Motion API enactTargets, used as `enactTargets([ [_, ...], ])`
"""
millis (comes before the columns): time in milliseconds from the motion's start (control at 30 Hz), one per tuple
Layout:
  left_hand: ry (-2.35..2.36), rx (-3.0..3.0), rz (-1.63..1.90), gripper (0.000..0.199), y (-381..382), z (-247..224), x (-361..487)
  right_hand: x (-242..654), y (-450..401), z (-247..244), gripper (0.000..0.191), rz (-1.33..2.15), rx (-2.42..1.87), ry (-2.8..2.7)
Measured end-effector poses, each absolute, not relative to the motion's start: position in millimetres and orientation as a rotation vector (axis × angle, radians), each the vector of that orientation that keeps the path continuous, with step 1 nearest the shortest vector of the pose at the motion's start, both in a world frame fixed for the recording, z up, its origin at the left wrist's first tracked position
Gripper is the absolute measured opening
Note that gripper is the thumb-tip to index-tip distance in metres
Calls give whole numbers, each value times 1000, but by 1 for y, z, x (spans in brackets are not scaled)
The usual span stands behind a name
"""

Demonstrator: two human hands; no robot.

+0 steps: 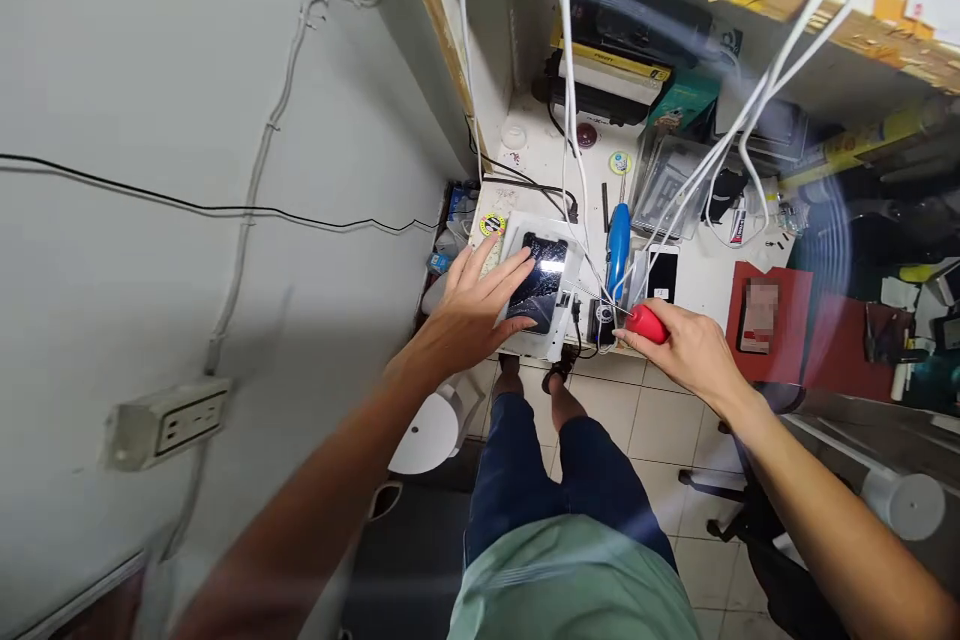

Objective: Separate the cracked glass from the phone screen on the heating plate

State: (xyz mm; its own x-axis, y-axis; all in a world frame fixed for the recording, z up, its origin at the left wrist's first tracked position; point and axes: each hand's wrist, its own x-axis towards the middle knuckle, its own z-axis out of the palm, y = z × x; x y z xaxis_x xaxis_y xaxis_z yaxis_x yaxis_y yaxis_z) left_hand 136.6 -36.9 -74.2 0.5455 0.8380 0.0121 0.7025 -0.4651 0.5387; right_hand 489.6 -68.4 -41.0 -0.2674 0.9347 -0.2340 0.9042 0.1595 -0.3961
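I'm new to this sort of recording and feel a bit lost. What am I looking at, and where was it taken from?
There is no machine here, just a person's two bare hands. The single picture comes from a camera worn on that person's head, looking forward and down. The left hand rests with spread fingers on a dark-screened device. The right hand holds a red-handled tool with a thin shaft; its tip is too small to make out. On the white tabletop also lie a blue-handled tool and a white-framed phone.
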Motion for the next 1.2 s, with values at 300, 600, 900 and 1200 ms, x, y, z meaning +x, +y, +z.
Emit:
enactTargets([
  [300, 1156, 2319, 406, 74, -35, -89, 136, 490, -36, -60, 62, 615, -1832, -2417],
  [600, 1049, 2390, 365, 71, -34, -80, 130, 489, -39, -58, 53, 600, -1815, -2418],
  [900, 1029, 2388, 366, 62, -28, -73, 129, 489, -45, -63, 49, 520, -1854, -2422],
  [1200, 1028, 2385, 374, 61, -29, -80, 129, 488, -50, -65, 49, 539, -1872, -2395],
])
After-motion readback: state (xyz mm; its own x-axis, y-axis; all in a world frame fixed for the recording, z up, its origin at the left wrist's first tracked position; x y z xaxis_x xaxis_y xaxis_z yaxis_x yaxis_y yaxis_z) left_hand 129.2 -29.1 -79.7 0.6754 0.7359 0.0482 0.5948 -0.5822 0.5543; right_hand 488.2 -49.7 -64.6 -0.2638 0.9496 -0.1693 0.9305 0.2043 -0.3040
